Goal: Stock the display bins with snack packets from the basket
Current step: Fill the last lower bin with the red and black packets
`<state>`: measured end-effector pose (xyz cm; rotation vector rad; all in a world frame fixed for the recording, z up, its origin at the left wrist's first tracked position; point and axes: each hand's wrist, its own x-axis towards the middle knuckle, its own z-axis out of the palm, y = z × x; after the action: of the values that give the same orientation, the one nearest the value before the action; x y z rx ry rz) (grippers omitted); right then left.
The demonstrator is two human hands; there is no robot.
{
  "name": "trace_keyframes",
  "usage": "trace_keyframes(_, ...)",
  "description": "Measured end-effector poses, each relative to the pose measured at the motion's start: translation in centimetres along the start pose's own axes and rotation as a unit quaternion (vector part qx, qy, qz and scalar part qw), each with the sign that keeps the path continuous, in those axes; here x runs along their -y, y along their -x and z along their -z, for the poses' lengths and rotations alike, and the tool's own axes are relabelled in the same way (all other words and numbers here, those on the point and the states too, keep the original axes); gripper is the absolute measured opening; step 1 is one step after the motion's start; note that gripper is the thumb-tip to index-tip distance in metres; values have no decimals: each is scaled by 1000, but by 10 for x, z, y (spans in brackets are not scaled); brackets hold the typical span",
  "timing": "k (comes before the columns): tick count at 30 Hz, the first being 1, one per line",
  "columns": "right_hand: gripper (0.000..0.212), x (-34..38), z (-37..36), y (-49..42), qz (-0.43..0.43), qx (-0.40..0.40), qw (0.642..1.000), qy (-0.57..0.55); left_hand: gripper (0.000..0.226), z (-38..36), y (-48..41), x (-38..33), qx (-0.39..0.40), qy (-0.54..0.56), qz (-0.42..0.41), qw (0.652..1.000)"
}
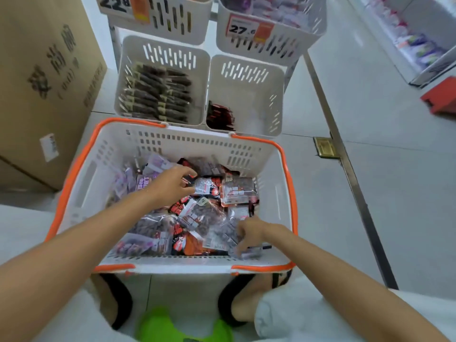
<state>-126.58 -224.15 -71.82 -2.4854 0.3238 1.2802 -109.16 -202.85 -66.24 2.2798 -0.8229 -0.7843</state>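
A white basket with an orange rim (74, 166) sits on the floor in front of me, filled with red-black and purple snack packets (237, 191). My left hand (172, 185) reaches into its middle, fingers curled on a red-black packet (206, 187). My right hand (249, 234) digs into the packets at the near right corner, fingers curled among them. Beyond the basket stand two white display bins: the left bin (128, 70) is packed with dark packets (158, 95), the right bin (278, 95) holds only a few red-black packets (219, 117) in its near left corner.
Two higher bins with price tags (249, 28) stand behind the lower ones. A large cardboard box (44, 82) stands at the left. A metal floor strip (345, 156) runs along the right, with a red object (441, 97) and a shelf beyond. A green stool (158, 324) is below me.
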Motion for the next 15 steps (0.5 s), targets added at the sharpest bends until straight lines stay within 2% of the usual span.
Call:
trace_keyframes(3, 57, 0, -6, 2, -9, 91, 996, 26, 49, -4, 9, 3, 4, 16, 14, 1000)
trace_keyframes(5, 51, 4, -8, 1, 7, 114, 993, 20, 45, -8, 13, 5, 19, 34, 34, 999)
trace_keyframes(8, 37, 13, 3, 8, 32, 69, 996, -40, 42, -16, 18, 5, 59, 82, 41, 994)
trace_keyframes(10, 36, 22, 25, 18, 52, 6, 992, -119, 51, -19, 22, 1, 106, 112, 40, 987)
trace_keyframes(12, 39, 42, 53, 32, 98, -30, 965, -239, 67, -19, 26, -5, 172, 129, 33, 976)
trace_keyframes(13, 42, 54, 67, 37, 129, -40, 946, -294, 68, -18, 28, -7, 200, 136, 25, 970)
trace_keyframes(15, 51, 80, 88, 39, 175, -50, 897, -402, 44, -10, 31, -2, 202, 165, 19, 965)
